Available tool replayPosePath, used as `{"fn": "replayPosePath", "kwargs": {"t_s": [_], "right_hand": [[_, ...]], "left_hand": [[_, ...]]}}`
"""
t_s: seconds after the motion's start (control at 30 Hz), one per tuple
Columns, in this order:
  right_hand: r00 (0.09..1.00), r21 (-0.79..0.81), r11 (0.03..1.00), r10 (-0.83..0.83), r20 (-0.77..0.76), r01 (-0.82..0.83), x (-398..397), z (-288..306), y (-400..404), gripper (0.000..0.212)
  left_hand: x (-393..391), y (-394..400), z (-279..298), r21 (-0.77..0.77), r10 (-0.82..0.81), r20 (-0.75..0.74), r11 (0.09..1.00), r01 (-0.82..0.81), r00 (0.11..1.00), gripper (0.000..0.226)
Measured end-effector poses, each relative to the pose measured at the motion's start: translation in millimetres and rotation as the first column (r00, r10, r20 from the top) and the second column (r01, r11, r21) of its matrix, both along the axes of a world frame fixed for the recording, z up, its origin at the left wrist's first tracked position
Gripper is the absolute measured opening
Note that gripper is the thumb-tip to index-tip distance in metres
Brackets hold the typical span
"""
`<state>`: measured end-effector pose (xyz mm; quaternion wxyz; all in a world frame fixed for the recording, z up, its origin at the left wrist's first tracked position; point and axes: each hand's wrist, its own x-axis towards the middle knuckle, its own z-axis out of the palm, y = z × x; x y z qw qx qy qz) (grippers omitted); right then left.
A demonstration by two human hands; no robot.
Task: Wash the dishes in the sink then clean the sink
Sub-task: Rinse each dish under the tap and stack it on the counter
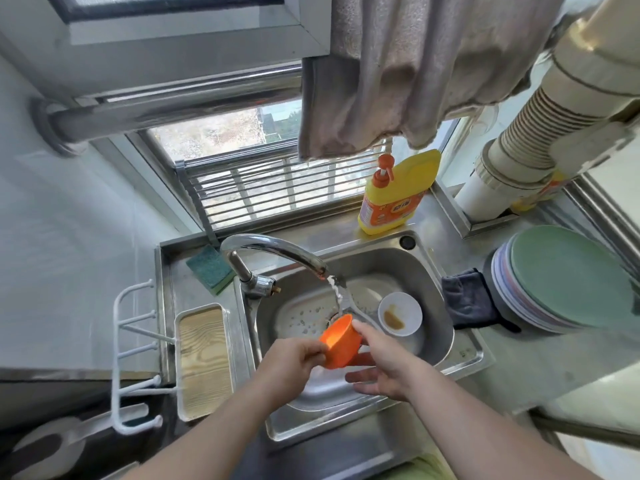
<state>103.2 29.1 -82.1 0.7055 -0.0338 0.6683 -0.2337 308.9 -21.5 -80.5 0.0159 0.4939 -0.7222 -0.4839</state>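
Both hands held the orange bowl (337,342) tilted under the tap stream (336,294) to rinse it — left hand (294,358) pinched the rim, right hand (381,362) cupped it loosely.

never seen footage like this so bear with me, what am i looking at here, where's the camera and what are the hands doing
There is no machine here: a person wears one wide-angle camera on the head, looking down at their own two hands over a steel kitchen sink. The left hand and the right hand both have a grip on a small orange bowl, tilted under water running from the tap. A white dish with brown residue still lies in the sink. Behind stand a yellow soap bottle and a green sponge; stacked plates sit on the right.
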Motion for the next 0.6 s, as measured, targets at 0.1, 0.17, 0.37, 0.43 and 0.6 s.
{"fn": "replayPosePath", "kwargs": {"t_s": [0.1,0.17,0.37,0.43,0.6], "right_hand": [[0.999,0.031,0.999,-0.032,0.011,0.032,-5.0,4.7,2.9,0.060],[0.999,0.047,0.998,-0.034,0.015,0.034,-11.5,7.2,6.4,0.057],[0.995,-0.023,1.000,-0.015,-0.097,0.013,-45.7,10.9,11.8,0.041],[0.966,-0.148,0.986,0.042,-0.254,-0.082,-58.7,9.8,11.1,0.030],[0.885,-0.285,0.912,0.148,-0.442,-0.295,-93.2,13.3,3.7,0.022]], "left_hand": [[1.4,10.2,-10.2,-0.199,-0.132,0.038,0.970,0.137,0.991,0.018],[1.0,15.0,-21.6,-0.316,-0.198,0.043,0.927,0.202,0.979,0.018],[-29.7,27.5,-25.6,-0.206,-0.003,-0.073,0.979,-0.012,0.997,0.015],[-53.0,34.0,-20.0,0.173,0.310,-0.080,0.940,-0.293,0.947,0.026],[-117.6,36.6,-11.4,0.846,0.775,0.138,0.231,-0.480,0.616,0.021]]}}
